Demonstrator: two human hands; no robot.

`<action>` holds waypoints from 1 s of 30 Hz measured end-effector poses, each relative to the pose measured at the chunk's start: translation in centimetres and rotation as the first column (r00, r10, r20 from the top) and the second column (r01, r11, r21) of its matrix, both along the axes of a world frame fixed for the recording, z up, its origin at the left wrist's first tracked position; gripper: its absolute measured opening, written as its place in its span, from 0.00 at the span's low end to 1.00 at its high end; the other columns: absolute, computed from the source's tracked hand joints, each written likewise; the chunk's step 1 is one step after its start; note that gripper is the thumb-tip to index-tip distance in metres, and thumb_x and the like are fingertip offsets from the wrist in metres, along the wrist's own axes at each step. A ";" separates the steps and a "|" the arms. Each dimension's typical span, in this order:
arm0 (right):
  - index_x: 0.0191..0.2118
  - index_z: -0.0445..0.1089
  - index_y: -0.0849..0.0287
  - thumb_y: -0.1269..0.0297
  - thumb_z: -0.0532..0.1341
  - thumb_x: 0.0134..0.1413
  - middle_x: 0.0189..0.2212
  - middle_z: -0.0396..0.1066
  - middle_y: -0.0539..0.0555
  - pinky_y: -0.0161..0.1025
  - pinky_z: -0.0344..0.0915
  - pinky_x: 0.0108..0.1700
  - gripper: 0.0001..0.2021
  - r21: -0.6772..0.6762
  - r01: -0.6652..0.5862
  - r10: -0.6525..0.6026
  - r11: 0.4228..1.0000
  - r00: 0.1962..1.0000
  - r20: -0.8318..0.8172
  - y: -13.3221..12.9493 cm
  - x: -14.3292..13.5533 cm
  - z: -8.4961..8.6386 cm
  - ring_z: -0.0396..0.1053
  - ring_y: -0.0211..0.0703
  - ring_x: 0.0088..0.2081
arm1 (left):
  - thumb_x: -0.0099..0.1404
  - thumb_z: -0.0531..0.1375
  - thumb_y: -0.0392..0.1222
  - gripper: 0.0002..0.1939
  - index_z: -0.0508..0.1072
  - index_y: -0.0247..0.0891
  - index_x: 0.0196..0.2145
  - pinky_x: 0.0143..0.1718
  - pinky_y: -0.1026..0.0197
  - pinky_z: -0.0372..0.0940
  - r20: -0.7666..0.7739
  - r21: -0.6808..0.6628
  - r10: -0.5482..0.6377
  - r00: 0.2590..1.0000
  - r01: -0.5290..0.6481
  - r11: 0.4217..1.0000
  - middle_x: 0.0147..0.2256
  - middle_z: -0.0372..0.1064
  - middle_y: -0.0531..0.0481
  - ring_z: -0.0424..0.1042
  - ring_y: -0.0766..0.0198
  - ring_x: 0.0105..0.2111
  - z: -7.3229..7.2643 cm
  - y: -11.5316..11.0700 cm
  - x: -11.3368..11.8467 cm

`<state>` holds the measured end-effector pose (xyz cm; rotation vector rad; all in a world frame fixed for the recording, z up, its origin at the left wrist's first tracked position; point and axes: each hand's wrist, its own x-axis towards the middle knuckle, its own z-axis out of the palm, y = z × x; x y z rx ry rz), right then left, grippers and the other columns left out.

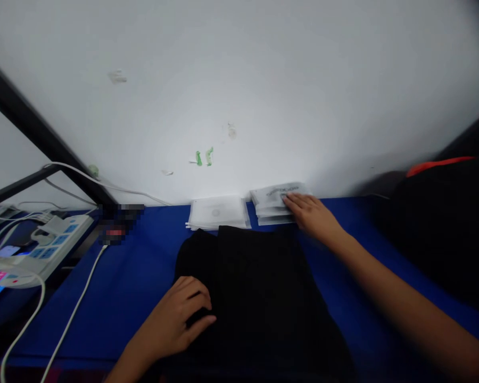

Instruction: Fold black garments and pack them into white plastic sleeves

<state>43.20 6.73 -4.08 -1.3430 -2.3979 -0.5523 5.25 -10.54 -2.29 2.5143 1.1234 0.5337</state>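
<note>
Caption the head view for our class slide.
Left hand on black fabric, right hand on printed plastic packets beside a white wall.

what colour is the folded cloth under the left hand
Plain black cloth, as far as the dim light shows; the head view shows it best, beside the left hand.

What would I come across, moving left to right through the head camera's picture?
Going by their middles: white power strip → left hand → plain pale packets → printed packets → right hand → large black thing.
</note>
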 end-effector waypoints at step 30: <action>0.48 0.68 0.57 0.67 0.52 0.60 0.41 0.73 0.59 0.49 0.72 0.43 0.13 -0.450 -0.186 0.049 0.874 0.953 -0.300 -13.1 -0.9 1.9 0.73 0.51 0.42 | 0.69 0.54 0.38 0.07 0.70 0.37 0.42 0.36 0.58 0.66 -0.144 0.417 0.302 0.942 -0.219 0.882 0.35 0.72 0.47 0.71 0.58 0.34 -0.1 5.8 -0.3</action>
